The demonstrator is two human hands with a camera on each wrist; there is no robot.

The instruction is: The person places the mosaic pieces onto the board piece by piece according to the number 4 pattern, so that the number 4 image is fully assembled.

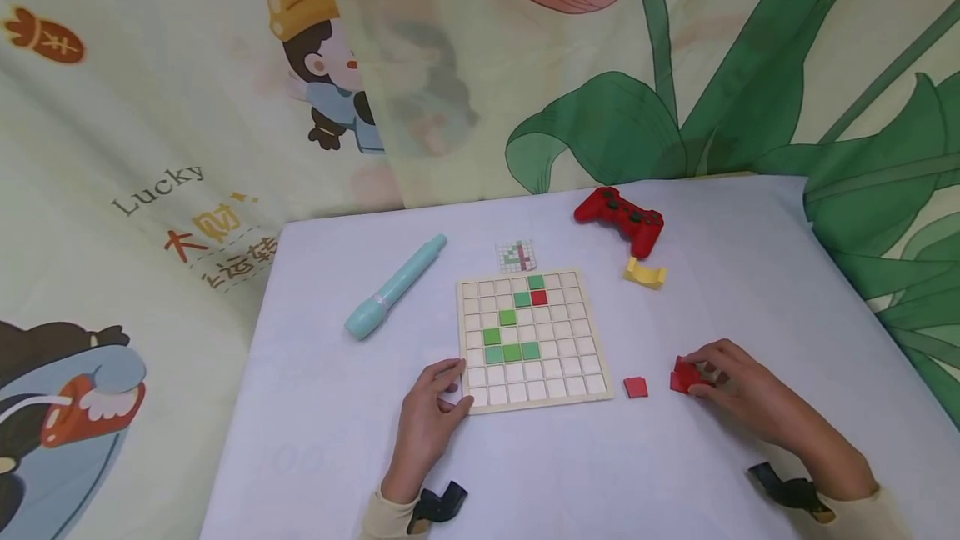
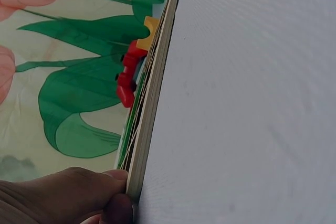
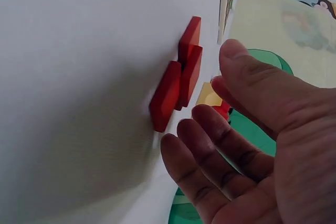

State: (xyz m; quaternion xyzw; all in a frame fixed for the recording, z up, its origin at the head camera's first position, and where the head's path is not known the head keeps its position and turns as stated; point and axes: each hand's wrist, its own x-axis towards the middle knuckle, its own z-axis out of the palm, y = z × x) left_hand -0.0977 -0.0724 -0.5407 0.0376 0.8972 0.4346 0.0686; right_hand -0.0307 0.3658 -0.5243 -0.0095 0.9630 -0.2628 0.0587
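A pale wooden grid board [image 1: 551,390] lies on the white table, carrying several green tiles [image 1: 512,352] and one red tile [image 1: 538,297]. My left hand [image 1: 427,417] holds its near left corner, with thumb and fingertips at the edge. In the left wrist view the board's side [image 2: 149,103] appears edge-on, beside the thumb and a finger. My right hand [image 1: 750,394] hovers at a small heap of red tiles [image 1: 680,377]. Its fingers are loosely curved, and the right wrist view shows them apart from the red tiles [image 3: 166,98], with nothing gripped.
More red tiles [image 1: 635,387] lie between the board and the heap. Behind the board is a small printed grid card [image 1: 516,257]. A teal microphone-shaped object [image 1: 397,286] lies to the left; a red game controller [image 1: 622,219] and a yellow curved block [image 1: 645,273] sit at the back right.
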